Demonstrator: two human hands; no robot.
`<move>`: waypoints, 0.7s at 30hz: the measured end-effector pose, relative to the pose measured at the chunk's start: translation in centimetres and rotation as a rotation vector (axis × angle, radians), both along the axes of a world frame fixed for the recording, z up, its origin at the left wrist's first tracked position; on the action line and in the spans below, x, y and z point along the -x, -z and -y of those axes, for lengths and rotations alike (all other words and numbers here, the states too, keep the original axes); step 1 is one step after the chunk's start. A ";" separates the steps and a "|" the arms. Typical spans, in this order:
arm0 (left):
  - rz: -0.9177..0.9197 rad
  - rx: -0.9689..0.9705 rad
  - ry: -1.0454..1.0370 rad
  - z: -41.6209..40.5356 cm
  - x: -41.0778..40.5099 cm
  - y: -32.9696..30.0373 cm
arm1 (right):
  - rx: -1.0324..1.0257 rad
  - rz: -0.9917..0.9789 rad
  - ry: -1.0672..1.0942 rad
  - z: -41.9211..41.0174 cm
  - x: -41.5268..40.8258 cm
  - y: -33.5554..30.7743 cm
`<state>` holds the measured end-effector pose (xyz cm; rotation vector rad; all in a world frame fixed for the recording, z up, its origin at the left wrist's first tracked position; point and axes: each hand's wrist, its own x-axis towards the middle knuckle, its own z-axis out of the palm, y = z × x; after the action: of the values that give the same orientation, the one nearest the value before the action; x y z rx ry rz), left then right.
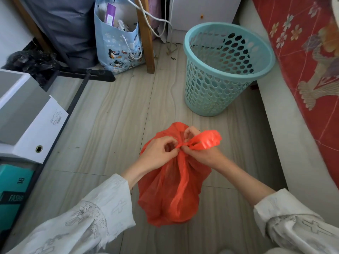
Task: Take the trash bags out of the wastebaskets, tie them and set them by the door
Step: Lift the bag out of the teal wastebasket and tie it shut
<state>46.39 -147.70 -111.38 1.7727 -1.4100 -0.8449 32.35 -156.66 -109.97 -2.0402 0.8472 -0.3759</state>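
A full red trash bag (170,189) hangs above the wooden floor in front of me. Its neck is gathered into a twist, and a loose red flap sticks out to the right. My left hand (157,153) pinches the neck from the left. From the right, my right hand (201,152) grips the same twist, fingers curled into the plastic. Beyond the bag, a teal perforated wastebasket (218,88) stands on the floor with no bag inside it.
A bed with a red floral cover (311,70) runs along the right. White boxes (27,116) and a teal box (12,180) crowd the left. Behind stand a blue penguin-print paper bag (119,46), a wooden leg (146,43), a black bag (33,61) and white cables.
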 end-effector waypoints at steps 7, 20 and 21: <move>-0.017 -0.004 -0.016 0.2 0.7 -1.0 | 0.168 -0.025 0.045 -0.4 -0.3 -0.1; -0.147 -0.083 -0.153 -0.8 -0.2 -0.2 | -1.122 0.228 0.357 -0.9 -1.2 -1.5; -0.168 -0.088 -0.151 -1.0 -0.4 -0.2 | -1.106 0.256 0.352 -1.2 -1.3 -1.5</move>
<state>46.75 -146.74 -111.18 1.8029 -1.1323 -0.9621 33.61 -155.45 -108.49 -0.8092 0.9509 -0.2546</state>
